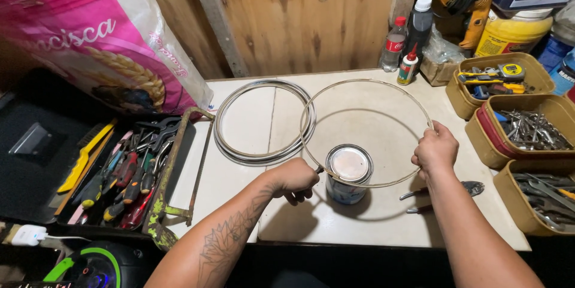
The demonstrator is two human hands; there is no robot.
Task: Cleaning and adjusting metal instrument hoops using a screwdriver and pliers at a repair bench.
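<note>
A thin wire hoop (366,84) hung level between the two hands, its near edge resting over a closed tin can (349,173) that stood between them on the pale bench (359,216). The left hand (294,180) was curled tight around the hoop's near-left arc; the right hand (435,150) pinched its right side with closed fingers. Beyond the left hand lay a coil of metal rings (263,121), overlapped by the hoop. Just under the right wrist lay pliers (443,191). Far left of the left hand sat a hacksaw (173,180) and a tray of screwdrivers (123,174).
</note>
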